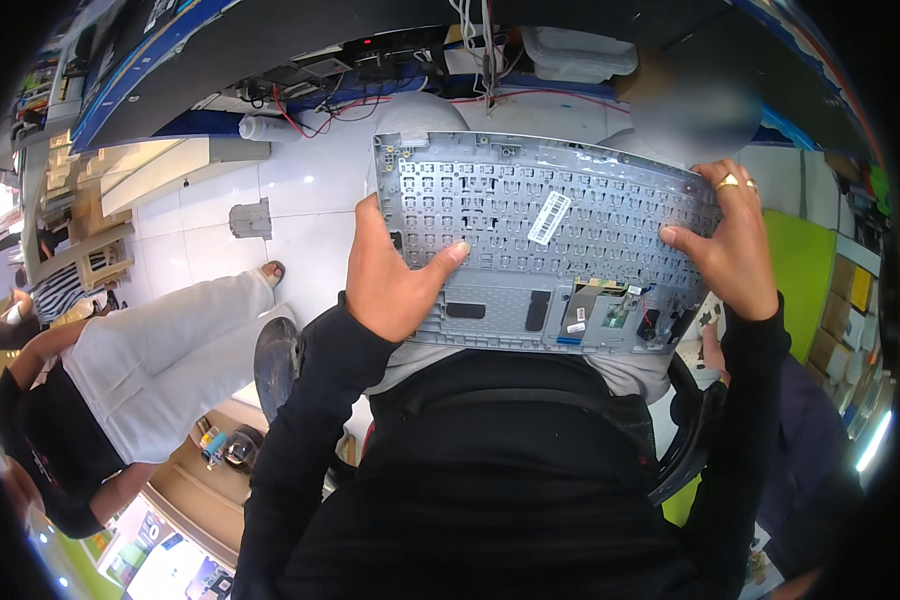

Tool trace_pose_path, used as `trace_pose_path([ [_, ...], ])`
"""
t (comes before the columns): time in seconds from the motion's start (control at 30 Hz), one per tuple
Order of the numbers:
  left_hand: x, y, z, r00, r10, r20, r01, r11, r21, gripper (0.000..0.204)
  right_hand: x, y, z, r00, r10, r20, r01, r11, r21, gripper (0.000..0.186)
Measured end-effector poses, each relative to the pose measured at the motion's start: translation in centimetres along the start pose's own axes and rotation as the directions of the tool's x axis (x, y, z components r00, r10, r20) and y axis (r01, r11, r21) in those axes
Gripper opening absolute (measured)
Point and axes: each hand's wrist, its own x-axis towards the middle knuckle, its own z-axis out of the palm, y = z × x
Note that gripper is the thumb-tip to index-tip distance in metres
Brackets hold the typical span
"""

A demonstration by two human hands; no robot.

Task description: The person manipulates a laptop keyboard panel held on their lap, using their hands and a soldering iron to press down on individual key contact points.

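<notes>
Above my lap I hold up a grey laptop keyboard cover [510,255], its inner side facing me. My left hand [398,275] grips its left edge, thumb pressed on the metal keyboard backing and fingers behind. At the upper right corner, my right hand [735,245] holds it the same way, with rings on one or more fingers. A white barcode label [549,217] is stuck on the backing. Along the lower edge, a flat ribbon and a small green circuit board [615,316] show near the touchpad area. The side turned away from me is hidden.
A person in grey trousers [170,345] stands at my left. Ahead, a dark bench [270,65] carries cables and a translucent plastic tub [578,55]. A grey mat-like piece [251,219] lies on the white floor. Chair armrests [695,430] flank me; a green panel [798,265] is at right.
</notes>
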Motion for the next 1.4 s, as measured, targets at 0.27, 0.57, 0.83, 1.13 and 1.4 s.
trace_pose_path([
  [0.27, 0.4, -0.7, 0.2, 0.999, -0.011, 0.033, 0.017, 0.981, -0.193, 0.068, 0.3, 0.5, 1.1, 0.999, 0.029, 0.032, -0.03, 0.999, 0.025, 0.066],
  [0.57, 1.0, -0.9, 0.2, 0.985, -0.153, 0.077, 0.17, 0.925, -0.34, 0.061, 0.4, 0.6, 1.4, 0.997, 0.046, 0.061, -0.048, 0.999, 0.024, 0.066],
  [0.83, 3.1, -1.9, -0.9, 0.874, -0.301, 0.382, 0.475, 0.696, -0.539, 0.065, 0.6, 0.6, 1.5, 0.996, 0.05, 0.068, -0.051, 0.999, 0.01, 0.064],
  [1.13, 3.3, -2.2, -0.4, 0.906, -0.266, 0.33, 0.407, 0.763, -0.502, 0.061, 0.5, 1.3, 1.8, 0.997, 0.023, 0.08, -0.023, 1.0, 0.0, 0.066],
  [1.4, 3.2, -2.3, 0.3, 0.915, -0.266, 0.303, 0.392, 0.761, -0.517, 0.059, 0.4, 2.1, 2.2, 0.996, 0.019, 0.087, -0.02, 1.0, 0.009, 0.066],
])
